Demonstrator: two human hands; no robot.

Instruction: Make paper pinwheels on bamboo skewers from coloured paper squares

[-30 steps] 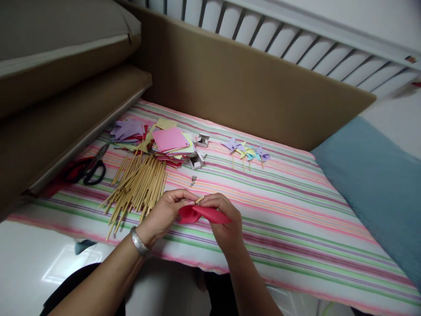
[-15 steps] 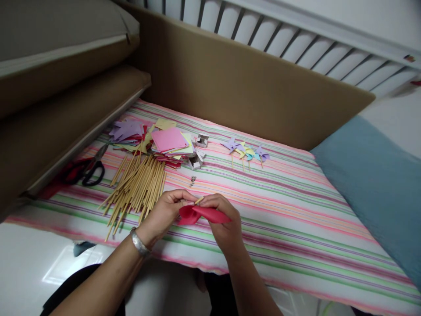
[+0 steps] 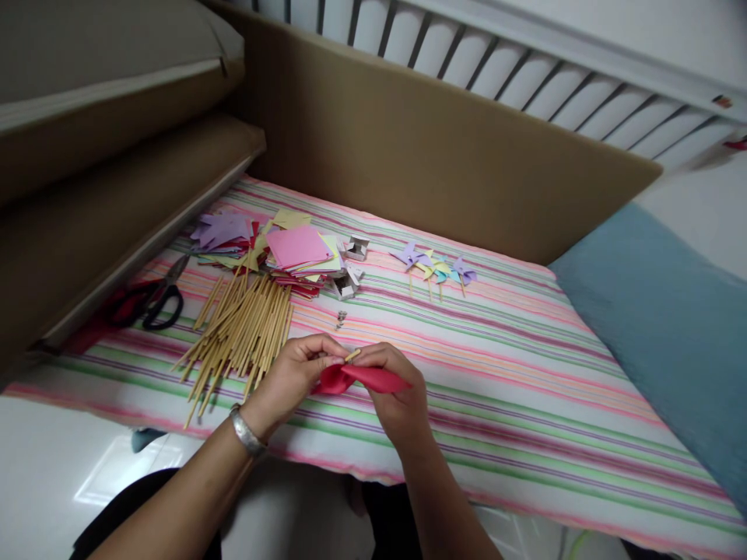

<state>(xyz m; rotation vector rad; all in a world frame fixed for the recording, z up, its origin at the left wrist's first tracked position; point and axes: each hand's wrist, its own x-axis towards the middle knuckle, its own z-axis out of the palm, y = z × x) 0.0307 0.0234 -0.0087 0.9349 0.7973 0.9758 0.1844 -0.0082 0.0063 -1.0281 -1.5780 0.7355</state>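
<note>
My left hand (image 3: 295,377), with a silver bracelet at the wrist, is closed in a pinch at the upper edge of a red paper pinwheel (image 3: 373,379). Curled round the pinwheel's other side is my right hand (image 3: 397,389), its fingertips close to the left ones. The end of a thin wooden stick (image 3: 352,355) pokes out between the fingertips; its other end is hidden. Just beyond the hands, several tiny metal pins (image 3: 340,318) lie on the striped cloth (image 3: 525,381). To the left of my left hand spreads a heap of wooden sticks (image 3: 245,334).
Black-handled scissors (image 3: 155,299) lie at the left, near brown padded cushions (image 3: 145,187). Behind the sticks are stacked paper squares (image 3: 300,247), purple paper cutouts (image 3: 222,230) and small open boxes (image 3: 346,283). Several finished pinwheels (image 3: 435,267) rest before the brown board (image 3: 443,155).
The red pinwheel has tilted slightly between the fingers, and its left fold shows less. Both hands keep almost the same place and grip. The view has shifted a little.
</note>
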